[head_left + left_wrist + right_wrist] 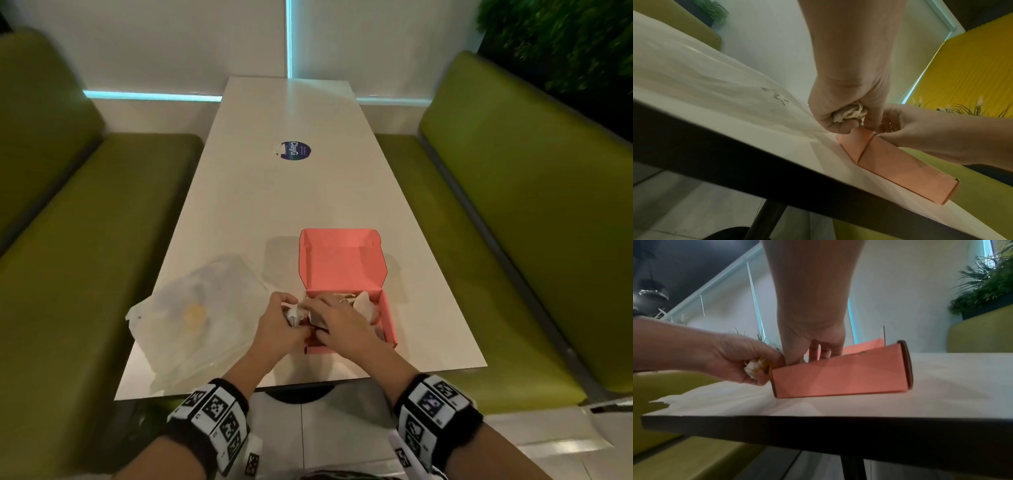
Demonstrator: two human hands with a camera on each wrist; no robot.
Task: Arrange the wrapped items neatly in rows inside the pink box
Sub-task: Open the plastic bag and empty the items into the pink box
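Note:
The pink box (389, 322) stands near the table's front edge with its lid (342, 263) folded back. Several white-wrapped items (363, 303) lie inside it at the back right. At the box's left wall my left hand (286, 320) grips a crumpled white wrapped item (849, 112), also seen in the right wrist view (753, 369). My right hand (334, 317) reaches over the near wall into the box, its fingers (815, 350) straight and pointing down among the contents. What the fingertips touch is hidden by the box wall (838, 376).
A crumpled clear plastic bag (198, 318) lies on the white table (308, 198) just left of the box. A round blue sticker (295, 150) sits mid-table. Green benches (85, 274) flank both sides. The table's front edge (818, 423) is close to the box.

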